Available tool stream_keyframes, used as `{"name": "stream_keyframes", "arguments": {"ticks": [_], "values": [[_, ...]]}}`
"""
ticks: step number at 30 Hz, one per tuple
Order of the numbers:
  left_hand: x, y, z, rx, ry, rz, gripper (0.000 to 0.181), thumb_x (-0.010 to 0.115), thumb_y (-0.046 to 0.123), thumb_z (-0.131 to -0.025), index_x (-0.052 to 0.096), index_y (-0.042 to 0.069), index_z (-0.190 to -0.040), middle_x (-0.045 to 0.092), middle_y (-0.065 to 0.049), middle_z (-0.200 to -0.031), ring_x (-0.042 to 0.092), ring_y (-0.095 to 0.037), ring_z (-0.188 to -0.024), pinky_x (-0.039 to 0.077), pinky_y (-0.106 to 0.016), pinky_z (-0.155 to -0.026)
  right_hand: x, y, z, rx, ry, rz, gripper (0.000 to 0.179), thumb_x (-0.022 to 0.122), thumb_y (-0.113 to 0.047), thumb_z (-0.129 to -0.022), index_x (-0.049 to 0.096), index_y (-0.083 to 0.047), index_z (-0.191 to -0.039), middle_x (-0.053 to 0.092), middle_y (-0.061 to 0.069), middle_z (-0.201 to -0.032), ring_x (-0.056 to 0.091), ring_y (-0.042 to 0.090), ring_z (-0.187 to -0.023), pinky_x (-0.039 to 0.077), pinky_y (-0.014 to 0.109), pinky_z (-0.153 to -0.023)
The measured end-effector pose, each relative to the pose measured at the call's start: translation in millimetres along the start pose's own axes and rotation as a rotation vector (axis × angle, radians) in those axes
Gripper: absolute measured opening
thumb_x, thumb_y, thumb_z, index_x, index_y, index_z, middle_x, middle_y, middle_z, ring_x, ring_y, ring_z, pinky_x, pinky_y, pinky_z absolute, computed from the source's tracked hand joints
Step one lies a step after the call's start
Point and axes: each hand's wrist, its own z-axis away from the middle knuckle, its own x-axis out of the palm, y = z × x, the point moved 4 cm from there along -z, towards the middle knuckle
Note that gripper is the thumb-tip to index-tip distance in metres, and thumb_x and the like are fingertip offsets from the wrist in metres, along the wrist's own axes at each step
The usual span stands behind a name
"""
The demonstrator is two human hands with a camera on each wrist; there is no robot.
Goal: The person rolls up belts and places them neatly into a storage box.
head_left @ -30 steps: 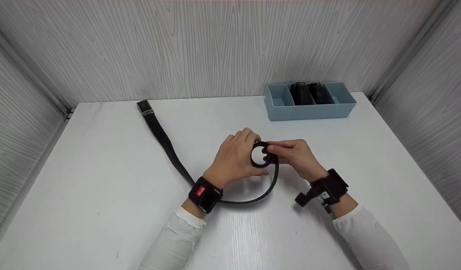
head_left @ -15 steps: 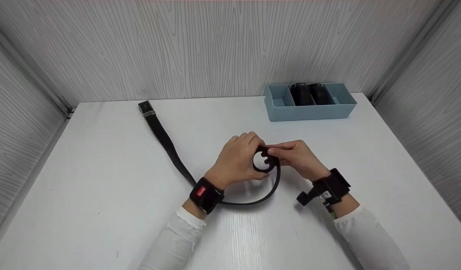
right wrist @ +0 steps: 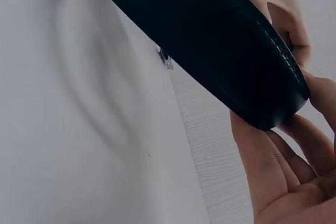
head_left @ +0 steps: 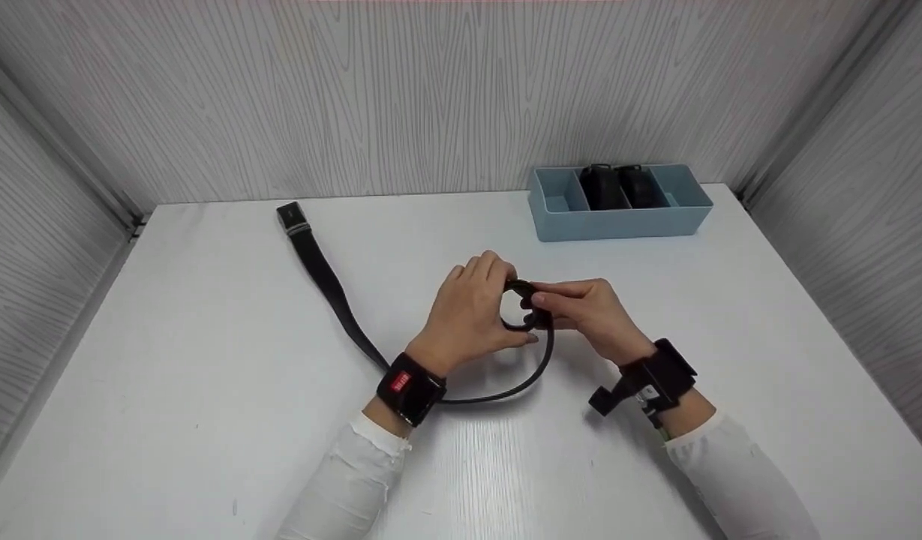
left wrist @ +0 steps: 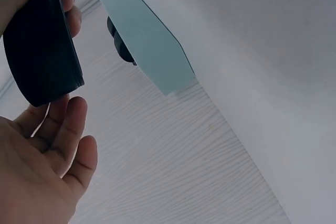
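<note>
A black belt (head_left: 322,270) runs from its buckle (head_left: 289,215) at the back left of the table, passes behind the left wrist and bends up in a loop. Its other end is wound into a small ring standing on edge between both hands. My left hand (head_left: 468,315) curls round the ring's left side. With thumb and fingers, my right hand (head_left: 592,311) pinches the ring's right side. The left wrist view has the belt's wide face (left wrist: 44,51) between the hands; in the right wrist view the dark strap (right wrist: 210,40) shows stitching along one edge.
A blue divided box (head_left: 618,226) stands at the back right near the wall panel. Two black coiled things (head_left: 602,189) sit in its middle compartments. Wood-grain panels (head_left: 430,97) enclose the white table (head_left: 168,360) at the back and sides.
The hands and ring dipped slightly toward the person, then rose back to about where they were. The ring's shape shifts a little under the fingers. Buckle end and box stay put.
</note>
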Motion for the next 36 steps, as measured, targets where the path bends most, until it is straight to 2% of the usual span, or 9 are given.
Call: {"name": "stream_keyframes", "arguments": {"ticks": [7,12,16,23,25,27,31,36], "values": [[5.1,5.1,0.3,0.134,-0.068,0.127,0.073,0.096,0.041,-0.068,0.059,0.009,-0.123,0.058,-0.001,-0.121,0.057,-0.018,-0.107,0.05,-0.032,-0.09,-14.3,-4.5,-0.3,0.083,-0.083,0.12,0.038,0.078,-0.016,-0.094,0.072,0.002,-0.126,0.076,0.017,-0.115,0.077,0.026,-0.095,0.061,0.039,-0.086],[8.6,8.3,1.7,0.182,-0.087,0.17,0.071,0.096,0.044,-0.067,0.061,0.011,-0.12,0.06,0.001,-0.114,0.058,-0.015,-0.103,0.05,-0.03,-0.085,-17.0,-5.2,1.4,0.123,-0.161,0.18,0.036,0.076,-0.013,-0.095,0.071,0.002,-0.126,0.074,0.017,-0.121,0.075,0.027,-0.101,0.061,0.038,-0.085],[6.6,7.9,1.6,0.152,-0.042,0.117,0.07,0.095,0.048,-0.066,0.06,0.011,-0.115,0.059,0.002,-0.108,0.057,-0.015,-0.096,0.049,-0.031,-0.08,-11.4,-5.4,0.7,0.098,-0.129,0.151,0.035,0.076,-0.015,-0.095,0.072,0.0,-0.127,0.074,0.016,-0.121,0.074,0.027,-0.104,0.061,0.037,-0.086],[2.7,2.6,0.3,-0.019,0.037,-0.071,0.075,0.09,0.06,-0.065,0.056,0.009,-0.107,0.054,-0.001,-0.099,0.055,-0.017,-0.088,0.048,-0.033,-0.076,4.1,-1.2,1.1,0.03,0.005,0.02,0.035,0.075,-0.015,-0.096,0.072,-0.001,-0.128,0.074,0.014,-0.121,0.075,0.021,-0.102,0.06,0.037,-0.09],[1.8,2.1,0.2,-0.041,0.045,-0.105,0.076,0.089,0.064,-0.065,0.056,0.009,-0.106,0.054,-0.002,-0.098,0.056,-0.018,-0.087,0.048,-0.034,-0.074,5.7,-0.1,1.9,0.026,0.019,0.004,0.034,0.074,-0.014,-0.097,0.071,0.0,-0.128,0.074,0.014,-0.121,0.075,0.022,-0.102,0.06,0.037,-0.089],[1.7,2.2,0.0,-0.041,0.038,-0.106,0.077,0.088,0.065,-0.065,0.056,0.008,-0.106,0.054,-0.002,-0.098,0.056,-0.018,-0.087,0.048,-0.034,-0.074,5.6,0.3,2.4,0.026,0.027,0.004,0.033,0.074,-0.013,-0.097,0.072,0.0,-0.128,0.075,0.015,-0.119,0.076,0.022,-0.1,0.06,0.037,-0.088],[1.6,2.4,-0.1,-0.016,-0.008,-0.028,0.076,0.089,0.061,-0.068,0.056,0.008,-0.111,0.054,-0.002,-0.103,0.055,-0.018,-0.092,0.049,-0.033,-0.078,2.8,-0.9,2.3,0.036,0.021,0.005,0.033,0.074,-0.012,-0.097,0.072,0.002,-0.126,0.076,0.017,-0.115,0.077,0.023,-0.096,0.061,0.038,-0.087],[3.1,3.6,1.1,0.074,-0.058,0.08,0.075,0.093,0.05,-0.07,0.057,0.008,-0.119,0.055,-0.003,-0.111,0.055,-0.017,-0.1,0.051,-0.032,-0.085,-4.5,-3.0,0.7,0.067,-0.031,0.064,0.035,0.077,-0.015,-0.095,0.073,0.002,-0.126,0.076,0.015,-0.115,0.077,0.023,-0.096,0.061,0.036,-0.085]]}}
